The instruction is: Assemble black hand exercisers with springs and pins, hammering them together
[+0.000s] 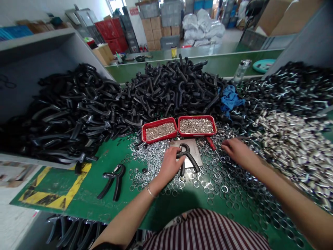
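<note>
My left hand [171, 161] is closed around one side of a black hand grip strengthener [192, 161], which lies on a metal plate [196, 147] in front of me. The thumb and fingers press near its joint. To the right, my right hand [235, 150] hovers low over scattered small parts, fingers stretched forward and slightly apart, with nothing visible in them. Near its fingertips lies a red-handled screwdriver [210, 143]. Loose metal rings [206, 185] and small nuts [153, 158] surround the plate. Another hand grip strengthener [113, 180] lies on the green table at left.
Two red trays, one with small fasteners [159, 139] and one with pins [197, 134], stand behind the plate. Black handles [171, 88] are heaped behind them. At right are piles of metal sleeves [296, 139] and dark bolts [291, 86]. A blue cloth [231, 98] lies between heaps.
</note>
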`<state>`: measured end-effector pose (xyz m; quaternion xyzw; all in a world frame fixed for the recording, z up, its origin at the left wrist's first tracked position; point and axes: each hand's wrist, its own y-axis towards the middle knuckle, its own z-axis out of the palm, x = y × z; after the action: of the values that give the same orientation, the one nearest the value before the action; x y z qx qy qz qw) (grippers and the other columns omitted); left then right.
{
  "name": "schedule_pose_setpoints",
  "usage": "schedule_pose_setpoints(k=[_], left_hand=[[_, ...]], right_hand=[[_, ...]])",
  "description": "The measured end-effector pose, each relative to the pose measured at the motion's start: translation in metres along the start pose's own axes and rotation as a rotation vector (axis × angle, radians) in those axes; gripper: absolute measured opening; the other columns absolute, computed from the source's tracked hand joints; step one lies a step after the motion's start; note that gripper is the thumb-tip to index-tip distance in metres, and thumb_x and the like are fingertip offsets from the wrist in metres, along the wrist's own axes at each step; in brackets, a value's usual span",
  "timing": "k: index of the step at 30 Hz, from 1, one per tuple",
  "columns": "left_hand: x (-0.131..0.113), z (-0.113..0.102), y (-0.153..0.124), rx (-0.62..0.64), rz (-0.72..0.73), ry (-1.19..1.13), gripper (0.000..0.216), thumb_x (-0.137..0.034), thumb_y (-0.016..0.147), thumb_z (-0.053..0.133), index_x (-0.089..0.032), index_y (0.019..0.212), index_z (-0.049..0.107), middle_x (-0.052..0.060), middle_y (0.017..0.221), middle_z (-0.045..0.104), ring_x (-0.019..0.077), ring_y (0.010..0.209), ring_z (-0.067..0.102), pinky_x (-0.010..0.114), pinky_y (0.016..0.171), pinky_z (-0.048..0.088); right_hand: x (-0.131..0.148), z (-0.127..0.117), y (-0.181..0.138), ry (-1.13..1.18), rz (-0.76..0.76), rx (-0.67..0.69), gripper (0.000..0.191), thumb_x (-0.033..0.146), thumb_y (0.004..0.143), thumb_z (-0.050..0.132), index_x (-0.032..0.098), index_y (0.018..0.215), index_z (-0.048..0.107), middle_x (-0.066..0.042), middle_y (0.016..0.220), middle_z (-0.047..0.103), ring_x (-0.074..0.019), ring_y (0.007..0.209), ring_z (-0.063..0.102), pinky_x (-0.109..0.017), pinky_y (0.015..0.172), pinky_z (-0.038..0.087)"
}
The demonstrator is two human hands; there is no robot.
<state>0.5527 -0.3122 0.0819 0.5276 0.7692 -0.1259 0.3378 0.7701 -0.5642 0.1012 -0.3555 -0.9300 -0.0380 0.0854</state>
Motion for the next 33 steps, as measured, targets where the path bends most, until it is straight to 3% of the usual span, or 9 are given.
schedule_pose_setpoints(k=[4,7,10,15,18,20,24,30,33], left_hand=[[0.001,0.002,-0.010,0.046,0.020,0.027,0.050,-0.031,0.083,0.075,-0.017,0.127,0.054,0.013,0.130,0.057,0.0292,0.126,0.052,0.052,0.111,0.039],[0.009,0.000,-0.010,0.059,0.001,-0.024,0.043,-0.031,0.085,0.072,-0.018,0.123,0.058,0.011,0.127,0.059,0.0282,0.124,0.053,0.050,0.110,0.040],[0.017,-0.001,-0.006,0.072,0.001,-0.055,0.042,-0.036,0.086,0.073,-0.019,0.122,0.060,0.010,0.129,0.059,0.0281,0.125,0.052,0.048,0.111,0.039],[0.019,0.000,0.004,0.113,0.034,-0.071,0.041,-0.034,0.087,0.072,-0.019,0.123,0.061,0.010,0.128,0.061,0.0268,0.123,0.052,0.045,0.112,0.038],[0.019,0.000,0.006,0.119,0.037,-0.064,0.041,-0.036,0.087,0.072,-0.019,0.124,0.060,0.009,0.128,0.060,0.0273,0.123,0.052,0.045,0.110,0.038],[0.020,0.001,0.006,0.118,0.034,-0.065,0.041,-0.036,0.087,0.072,-0.020,0.123,0.060,0.009,0.128,0.060,0.0276,0.123,0.052,0.045,0.110,0.038],[0.024,0.002,0.006,0.123,0.032,-0.081,0.042,-0.037,0.086,0.073,-0.019,0.122,0.060,0.009,0.127,0.061,0.0273,0.122,0.052,0.045,0.109,0.038],[0.027,0.002,0.008,0.134,0.038,-0.098,0.042,-0.038,0.086,0.073,-0.019,0.121,0.060,0.009,0.125,0.061,0.0265,0.121,0.053,0.044,0.108,0.038],[0.025,0.002,0.007,0.141,0.029,-0.085,0.046,-0.037,0.085,0.074,-0.019,0.123,0.058,0.009,0.127,0.060,0.0268,0.123,0.052,0.044,0.109,0.037]], right_hand=[[0.051,0.019,0.024,-0.100,0.102,0.057,0.030,0.041,0.100,0.046,0.015,0.104,0.059,-0.017,0.110,0.066,-0.0286,0.091,0.067,-0.032,0.061,0.044],[0.052,0.019,0.024,-0.168,0.069,0.078,0.023,0.036,0.099,0.046,0.015,0.100,0.056,-0.017,0.102,0.068,-0.0281,0.086,0.069,-0.031,0.058,0.041],[0.044,0.000,0.019,-0.068,0.056,0.055,0.022,0.038,0.096,0.051,0.016,0.100,0.054,-0.013,0.087,0.070,-0.0266,0.074,0.068,-0.032,0.058,0.043],[0.079,-0.015,0.026,0.700,-0.038,-0.089,0.026,0.047,0.094,0.057,0.022,0.102,0.055,-0.007,0.086,0.071,-0.0230,0.074,0.069,-0.037,0.069,0.055],[0.114,0.012,0.037,1.176,-0.003,-0.037,0.027,0.052,0.097,0.052,0.025,0.104,0.051,-0.005,0.088,0.072,-0.0210,0.068,0.071,-0.037,0.064,0.060],[0.129,0.035,0.042,1.297,0.029,-0.016,0.029,0.054,0.096,0.054,0.026,0.102,0.049,-0.004,0.089,0.073,-0.0206,0.066,0.071,-0.035,0.058,0.060],[0.135,0.060,0.046,1.332,0.060,-0.030,0.032,0.055,0.094,0.057,0.025,0.103,0.047,-0.004,0.089,0.074,-0.0196,0.065,0.072,-0.032,0.055,0.058],[0.132,0.055,0.046,1.288,0.055,-0.036,0.031,0.054,0.096,0.054,0.025,0.102,0.047,-0.005,0.090,0.073,-0.0193,0.063,0.071,-0.032,0.055,0.058],[0.136,0.050,0.039,1.113,0.034,-0.066,0.028,0.051,0.098,0.052,0.024,0.102,0.048,-0.006,0.086,0.072,-0.0218,0.065,0.071,-0.036,0.060,0.058]])
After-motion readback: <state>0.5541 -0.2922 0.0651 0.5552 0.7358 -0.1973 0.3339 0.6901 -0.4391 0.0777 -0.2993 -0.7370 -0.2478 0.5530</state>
